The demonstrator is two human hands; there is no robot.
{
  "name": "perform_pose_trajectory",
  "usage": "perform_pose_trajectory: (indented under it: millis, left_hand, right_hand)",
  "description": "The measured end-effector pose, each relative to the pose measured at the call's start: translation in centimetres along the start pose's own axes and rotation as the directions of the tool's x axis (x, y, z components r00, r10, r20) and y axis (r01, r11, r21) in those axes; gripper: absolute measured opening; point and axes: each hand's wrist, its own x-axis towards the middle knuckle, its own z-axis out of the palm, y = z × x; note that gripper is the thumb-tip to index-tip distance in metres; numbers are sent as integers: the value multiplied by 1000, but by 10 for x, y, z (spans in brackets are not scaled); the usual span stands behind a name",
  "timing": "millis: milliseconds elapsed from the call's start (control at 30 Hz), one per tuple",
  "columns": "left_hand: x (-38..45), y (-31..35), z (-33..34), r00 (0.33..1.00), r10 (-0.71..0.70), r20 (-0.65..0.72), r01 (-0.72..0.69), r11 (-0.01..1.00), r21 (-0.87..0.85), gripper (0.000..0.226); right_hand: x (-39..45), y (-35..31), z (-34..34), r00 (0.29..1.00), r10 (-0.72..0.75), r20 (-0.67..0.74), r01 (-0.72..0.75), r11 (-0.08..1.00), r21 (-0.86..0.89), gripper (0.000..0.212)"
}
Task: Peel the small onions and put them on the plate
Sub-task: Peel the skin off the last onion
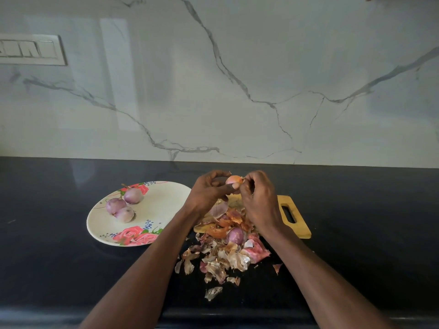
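Onion (234,179) held up between both hands, above the board (294,213). Left hand (209,191) curled round it, thumb across its front; right hand (257,195) pinching skin at its right end. Plate (164,203) just left of the left hand, three peeled onions (123,205) on it. Peels (225,252) heaped below the hands on the table (47,257), one more onion (236,235) among them.
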Motion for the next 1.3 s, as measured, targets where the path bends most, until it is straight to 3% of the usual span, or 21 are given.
perform_pose_trajectory:
  millis: [467, 600, 800, 1100, 1233, 1300]
  left_hand:
    - [2, -2, -5, 998, -53, 25, 56, 991, -118, 20]
    - [3, 1, -4, 995, -93, 23, 96, 977, -193, 17]
    - [4, 1, -6, 990, -140, 17, 140, 958, -251, 20]
    - [5, 1, -3, 979, -203, 20, 200, 937, -286, 20]
    - [1, 3, -3, 986, -160, 38, 164, 954, -252, 44]
    - [0, 3, -4, 987, -154, 40, 159, 958, -240, 42]
  right_hand:
    - [-1, -10, -7, 1000, 26, 14, -27, 989, 147, 6]
    - [1, -15, -9, 991, 127, 52, -136, 963, 231, 4]
    - [5, -17, -10, 923, 335, 190, -384, 844, 375, 15]
    - [7, -12, -8, 881, 402, 249, -473, 731, 493, 21]
    - [7, -11, -6, 877, 411, 250, -481, 733, 481, 19]
    - [7, -11, -5, 877, 410, 252, -481, 737, 475, 17]
